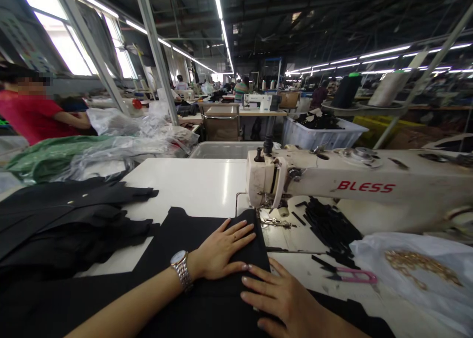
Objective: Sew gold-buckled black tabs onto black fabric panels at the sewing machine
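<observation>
A large black fabric piece (pixel 185 234) lies on the white table in front of the sewing machine (pixel 318 173). Flat on this fabric rests my left hand (pixel 221 249), fingers spread, a watch (pixel 181 269) on its wrist. My right hand (pixel 281 298) presses on the fabric's right edge with its fingers apart, its fingertips close to my left thumb. The fabric's upper right corner reaches the machine's needle area, where the presser foot is partly hidden by the machine head.
Pink-handled snips (pixel 354 275), black strips (pixel 328 224) and a plastic bag with gold-coloured pieces (pixel 421 266) lie at the right. Stacked black fabric (pixel 74 219) is at the left. A person in red (pixel 33 111) stands beyond plastic-wrapped bundles.
</observation>
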`<state>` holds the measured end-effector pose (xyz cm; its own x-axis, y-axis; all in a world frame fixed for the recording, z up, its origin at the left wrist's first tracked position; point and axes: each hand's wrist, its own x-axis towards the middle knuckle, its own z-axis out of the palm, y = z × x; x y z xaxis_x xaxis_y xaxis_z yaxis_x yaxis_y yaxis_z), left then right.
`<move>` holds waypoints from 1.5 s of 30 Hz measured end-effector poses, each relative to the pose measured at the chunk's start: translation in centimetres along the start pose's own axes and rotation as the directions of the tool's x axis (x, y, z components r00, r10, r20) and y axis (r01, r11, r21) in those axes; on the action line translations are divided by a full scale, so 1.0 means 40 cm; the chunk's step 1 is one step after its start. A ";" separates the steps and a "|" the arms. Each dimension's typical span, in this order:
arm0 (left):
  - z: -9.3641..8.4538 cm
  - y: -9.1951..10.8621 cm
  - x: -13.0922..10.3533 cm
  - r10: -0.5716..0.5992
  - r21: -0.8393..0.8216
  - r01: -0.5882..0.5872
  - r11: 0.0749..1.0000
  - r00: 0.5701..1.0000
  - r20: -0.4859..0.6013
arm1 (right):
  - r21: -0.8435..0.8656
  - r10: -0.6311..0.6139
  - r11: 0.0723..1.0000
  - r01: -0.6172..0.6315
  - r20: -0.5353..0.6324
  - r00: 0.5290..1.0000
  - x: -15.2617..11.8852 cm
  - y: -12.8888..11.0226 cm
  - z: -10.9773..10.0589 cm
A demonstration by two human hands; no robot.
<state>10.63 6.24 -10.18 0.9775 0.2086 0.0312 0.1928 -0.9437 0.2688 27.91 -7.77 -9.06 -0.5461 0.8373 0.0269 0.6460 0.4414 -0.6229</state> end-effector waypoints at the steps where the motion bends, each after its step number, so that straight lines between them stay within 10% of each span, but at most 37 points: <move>1: 0.000 -0.001 0.001 0.003 -0.004 -0.003 1.000 1.000 -0.002 | -0.021 0.010 1.000 -0.010 -0.002 1.000 -0.003 -0.004 0.004; 9: 0.003 0.000 0.001 0.029 -0.021 -0.029 0.999 1.000 -0.004 | -0.176 0.069 0.977 -0.119 -0.268 0.961 -0.003 0.023 -0.013; 14: -0.004 0.020 0.011 0.062 -0.029 -0.063 0.998 0.997 -0.037 | -0.220 0.499 0.699 -0.681 -0.533 0.684 0.029 0.147 -0.154; 19: -0.033 0.054 0.055 0.144 -0.047 -0.145 0.988 0.989 -0.031 | -0.207 0.672 0.553 -0.807 -0.462 0.579 0.068 0.254 -0.221; 28: 0.037 0.075 0.130 -0.127 -0.355 0.005 0.935 0.939 -0.320 | 0.011 0.668 0.641 -0.767 -0.501 0.551 0.042 0.191 -0.183; 36: 0.060 0.077 0.128 -0.252 -0.934 0.071 0.350 0.968 -0.021 | 0.276 0.547 0.833 -0.480 -0.542 0.638 0.039 0.040 -0.046; 41: 0.069 0.072 0.134 -0.274 -0.951 0.108 0.288 0.961 0.026 | 0.251 0.579 0.784 -0.568 -0.627 0.521 -0.121 0.052 -0.102; 45: 0.067 0.074 0.134 -0.273 -0.920 0.129 0.369 0.962 0.025 | 0.169 0.687 0.532 -0.829 -0.658 0.307 -0.316 0.127 -0.198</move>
<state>16.68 3.89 -11.82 0.8893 0.4522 -0.0676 0.1185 -0.0851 0.9893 42.32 -13.54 -6.35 0.6272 0.7731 0.0946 0.7068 -0.5140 -0.4860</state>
